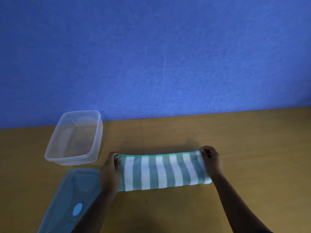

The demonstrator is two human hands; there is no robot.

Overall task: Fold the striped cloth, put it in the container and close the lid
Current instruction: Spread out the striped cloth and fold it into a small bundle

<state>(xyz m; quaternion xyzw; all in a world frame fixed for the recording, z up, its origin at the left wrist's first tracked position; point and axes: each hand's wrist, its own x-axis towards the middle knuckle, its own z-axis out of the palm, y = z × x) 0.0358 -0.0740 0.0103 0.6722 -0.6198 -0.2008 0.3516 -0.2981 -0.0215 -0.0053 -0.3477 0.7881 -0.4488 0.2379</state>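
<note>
Striped cloth was pinched at far corners by left hand and right hand; edges best kept aligned, fold pressed flat before container.

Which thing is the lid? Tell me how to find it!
Start at the wooden table under the blue wall. At its near left corner, in front of the clear container, lies the lid. It is flat, see-through blue, with a light blue oval spot.

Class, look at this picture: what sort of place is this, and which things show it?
Probably an indoor tabletop set up for a demonstration: a bare wooden table against a plain blue wall, with only a clear container and its lid nearby.
</note>
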